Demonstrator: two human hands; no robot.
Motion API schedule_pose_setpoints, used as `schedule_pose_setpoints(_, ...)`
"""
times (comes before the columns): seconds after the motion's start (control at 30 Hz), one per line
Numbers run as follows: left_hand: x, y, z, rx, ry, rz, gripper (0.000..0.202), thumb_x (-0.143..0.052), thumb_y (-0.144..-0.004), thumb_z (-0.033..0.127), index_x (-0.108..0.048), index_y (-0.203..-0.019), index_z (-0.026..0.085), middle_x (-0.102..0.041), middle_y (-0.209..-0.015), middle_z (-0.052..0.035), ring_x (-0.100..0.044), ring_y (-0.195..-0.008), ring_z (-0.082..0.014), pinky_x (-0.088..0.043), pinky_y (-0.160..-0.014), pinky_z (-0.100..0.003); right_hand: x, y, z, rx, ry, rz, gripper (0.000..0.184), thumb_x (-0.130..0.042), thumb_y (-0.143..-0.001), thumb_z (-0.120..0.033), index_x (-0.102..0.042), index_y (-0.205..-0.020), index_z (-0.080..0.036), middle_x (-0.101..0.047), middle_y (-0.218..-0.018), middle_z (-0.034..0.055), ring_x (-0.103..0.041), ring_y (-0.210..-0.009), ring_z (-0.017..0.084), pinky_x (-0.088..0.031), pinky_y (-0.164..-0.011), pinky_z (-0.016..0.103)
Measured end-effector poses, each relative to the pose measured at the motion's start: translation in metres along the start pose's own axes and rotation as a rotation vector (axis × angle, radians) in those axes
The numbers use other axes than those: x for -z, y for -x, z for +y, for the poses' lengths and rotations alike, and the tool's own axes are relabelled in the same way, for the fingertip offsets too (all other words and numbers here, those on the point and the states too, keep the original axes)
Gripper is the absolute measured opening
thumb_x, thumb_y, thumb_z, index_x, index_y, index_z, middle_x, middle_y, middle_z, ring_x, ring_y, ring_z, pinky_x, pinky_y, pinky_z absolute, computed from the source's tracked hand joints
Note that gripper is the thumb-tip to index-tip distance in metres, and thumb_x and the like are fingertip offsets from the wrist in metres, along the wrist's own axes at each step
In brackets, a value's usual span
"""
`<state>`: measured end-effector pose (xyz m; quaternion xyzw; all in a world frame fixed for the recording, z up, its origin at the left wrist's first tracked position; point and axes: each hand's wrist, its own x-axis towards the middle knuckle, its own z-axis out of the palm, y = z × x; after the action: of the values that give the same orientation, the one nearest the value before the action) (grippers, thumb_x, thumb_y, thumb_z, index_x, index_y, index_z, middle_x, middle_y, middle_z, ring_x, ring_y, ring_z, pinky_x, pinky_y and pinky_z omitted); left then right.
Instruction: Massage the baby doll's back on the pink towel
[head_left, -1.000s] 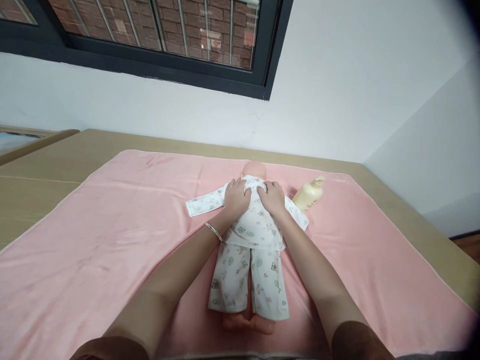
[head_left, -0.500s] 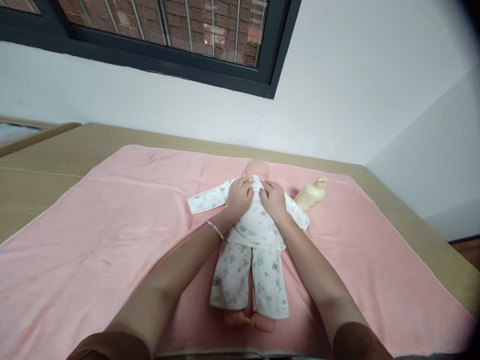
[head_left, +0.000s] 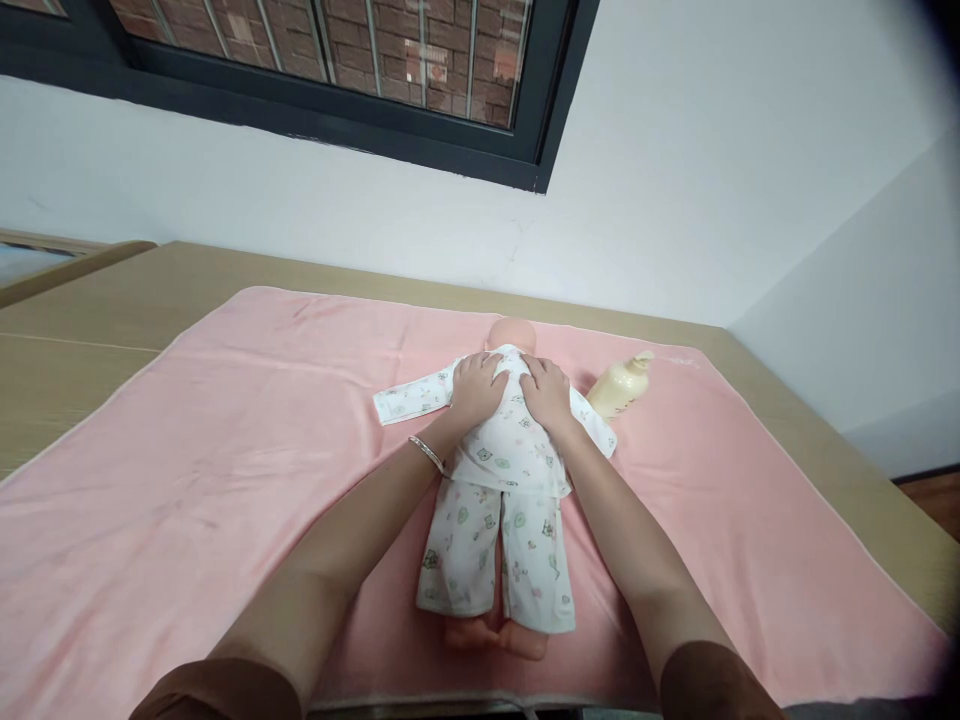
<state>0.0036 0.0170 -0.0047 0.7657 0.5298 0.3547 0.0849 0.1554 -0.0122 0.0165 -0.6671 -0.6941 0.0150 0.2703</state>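
A baby doll (head_left: pixel 511 335) lies on a pink towel (head_left: pixel 225 450), head toward the wall, feet toward me. It wears a white printed top (head_left: pixel 508 440) and matching trousers (head_left: pixel 495 550). My left hand (head_left: pixel 476 388) rests flat on the doll's left shoulder area, fingers stretched out over the cloth. My right hand (head_left: pixel 546 390) lies the same way on the other shoulder. The two hands almost meet at the collar. A silver bangle (head_left: pixel 426 452) circles my left wrist. Both sleeves of the top stick out sideways.
A cream pump bottle (head_left: pixel 619 387) lies on the towel just right of the doll. The towel covers a tan surface (head_left: pixel 90 330) that reaches a white wall. A dark-framed window (head_left: pixel 337 90) is above, and wooden floor (head_left: pixel 930 495) shows at the far right.
My hands have shifted only slightly on the doll's shoulders, near the collar. The view has drifted a little. The doll and bottle lie where they were.
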Motion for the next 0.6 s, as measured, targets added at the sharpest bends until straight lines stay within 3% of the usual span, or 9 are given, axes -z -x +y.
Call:
schedule_pose_setpoints(0.13, 0.003, 0.003, 0.002, -0.004, 0.043, 0.032, 0.035, -0.048, -0.094, 0.030, -0.066, -0.123, 0.025, -0.065, -0.129, -0.0067, -0.056, -0.123, -0.0264, -0.040, -0.113, -0.046, 0.000, 0.005, -0.002, 0.040, 0.010, 0.023, 0.048, -0.037, -0.095, -0.026, -0.060, -0.137, -0.024, -0.062, -0.130, 0.0089, -0.053, -0.121, 0.026, -0.034, -0.110, 0.041)
schedule_pose_setpoints(0.33, 0.008, 0.010, 0.009, 0.020, 0.033, 0.146, 0.030, -0.047, -0.093, 0.026, -0.072, -0.108, 0.019, -0.071, -0.115, -0.0086, -0.060, -0.112, -0.0248, -0.047, -0.105, -0.040, -0.001, 0.015, -0.009, 0.012, -0.059, 0.146, 0.041, -0.036, -0.093, -0.025, -0.069, -0.117, -0.018, -0.069, -0.117, 0.0082, -0.058, -0.112, 0.024, -0.039, -0.103, 0.035)
schedule_pose_setpoints(0.6, 0.003, 0.003, 0.004, 0.002, -0.006, 0.018, 0.039, -0.047, -0.095, 0.032, -0.063, -0.129, 0.023, -0.062, -0.134, -0.0096, -0.053, -0.127, -0.0285, -0.038, -0.114, -0.049, 0.002, 0.001, -0.001, 0.001, 0.004, -0.016, 0.050, -0.037, -0.093, -0.027, -0.058, -0.138, -0.026, -0.061, -0.128, 0.0102, -0.054, -0.120, 0.028, -0.037, -0.107, 0.044)
